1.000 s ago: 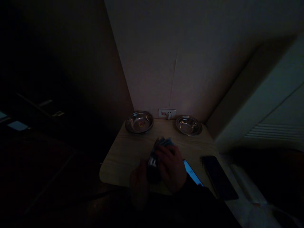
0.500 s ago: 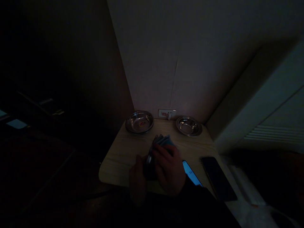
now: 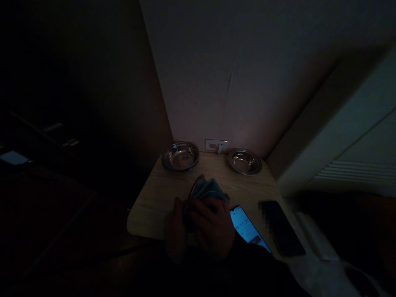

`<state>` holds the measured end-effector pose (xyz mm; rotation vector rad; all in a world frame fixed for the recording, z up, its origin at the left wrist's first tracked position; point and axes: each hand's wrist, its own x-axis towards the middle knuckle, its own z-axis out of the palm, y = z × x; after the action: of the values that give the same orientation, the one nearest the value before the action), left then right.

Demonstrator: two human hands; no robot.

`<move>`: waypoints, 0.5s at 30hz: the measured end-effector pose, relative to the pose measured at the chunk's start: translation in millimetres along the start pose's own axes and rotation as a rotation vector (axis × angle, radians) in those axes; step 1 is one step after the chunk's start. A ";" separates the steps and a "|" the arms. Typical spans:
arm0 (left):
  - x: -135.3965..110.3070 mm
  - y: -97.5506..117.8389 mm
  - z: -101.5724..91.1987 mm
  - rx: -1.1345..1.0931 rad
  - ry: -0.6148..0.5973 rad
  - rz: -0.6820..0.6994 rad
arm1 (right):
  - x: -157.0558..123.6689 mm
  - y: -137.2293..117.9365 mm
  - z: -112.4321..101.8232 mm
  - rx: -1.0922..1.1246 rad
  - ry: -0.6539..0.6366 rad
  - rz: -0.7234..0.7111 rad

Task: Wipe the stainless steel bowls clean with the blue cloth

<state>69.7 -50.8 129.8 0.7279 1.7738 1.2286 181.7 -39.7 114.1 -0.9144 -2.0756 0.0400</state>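
The room is very dark. My left hand [image 3: 173,227] and my right hand [image 3: 213,229] are together at the near edge of a small light wooden table [image 3: 154,194]. Both are closed around a fanned stack of thin greyish sheets, perhaps cards or banknotes [image 3: 206,189], which sticks up above my fingers. My left hand grips the stack's lower end from the left, and my right hand covers it from the right. The dim light hides what the sheets are.
Two steel bowls stand at the table's back edge, one left [image 3: 180,156] and one right [image 3: 245,161], with a wall socket [image 3: 215,145] between them. A lit phone [image 3: 249,229] and a dark phone [image 3: 281,227] lie at my right.
My hands have drawn slightly toward me and to the left. The stack is fanned wider, and more of the lit phone's screen shows.
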 end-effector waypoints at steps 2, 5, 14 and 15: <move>1.4 -2.4 -0.8 -0.026 0.030 -0.023 | 1.4 0.6 2.3 0.003 0.017 0.087; 7.1 -6.2 -7.2 0.061 0.183 0.080 | 4.1 -2.7 6.5 0.002 0.039 0.138; 11.2 -19.0 -17.8 0.048 0.146 0.140 | 4.3 -8.8 15.1 -0.015 0.039 0.134; 11.1 -19.4 -18.0 0.036 0.153 0.147 | 1.6 -10.4 15.3 -0.022 0.025 0.090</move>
<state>48.6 -56.7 111.3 0.8157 1.8982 1.3854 164.1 -42.0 108.9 -1.0164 -2.0144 0.0535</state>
